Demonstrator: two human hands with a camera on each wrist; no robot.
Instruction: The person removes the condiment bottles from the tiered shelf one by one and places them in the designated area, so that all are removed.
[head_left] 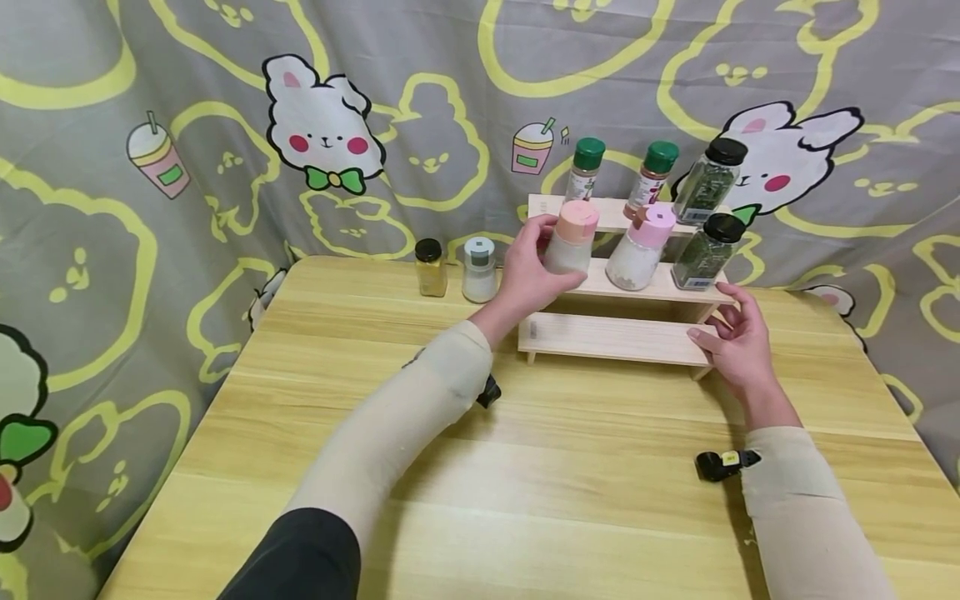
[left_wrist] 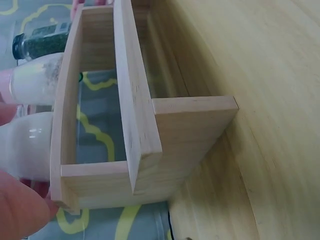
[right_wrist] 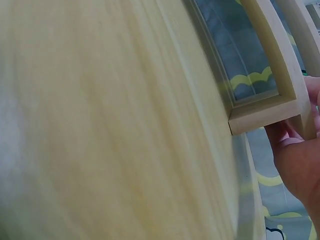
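A three-tier wooden spice rack (head_left: 615,337) stands at the back of the table. My left hand (head_left: 528,271) grips a glass shaker (head_left: 568,250) with a pink-orange lid at the left end of the middle tier; its white body (left_wrist: 27,145) shows in the left wrist view. My right hand (head_left: 738,342) holds the rack's right end, thumb at the lowest tier and fingers up by the middle one. Beside the gripped shaker are a pink-lidded shaker (head_left: 640,250) and a black-capped herb jar (head_left: 705,254).
On the top tier stand two green-capped bottles (head_left: 582,179) (head_left: 649,183) and another black-capped herb jar (head_left: 707,183). Left of the rack, a yellow spice jar (head_left: 431,271) and a grey-topped shaker (head_left: 479,273) stand on the wooden table (head_left: 525,500). A patterned curtain (head_left: 435,108) hangs behind.
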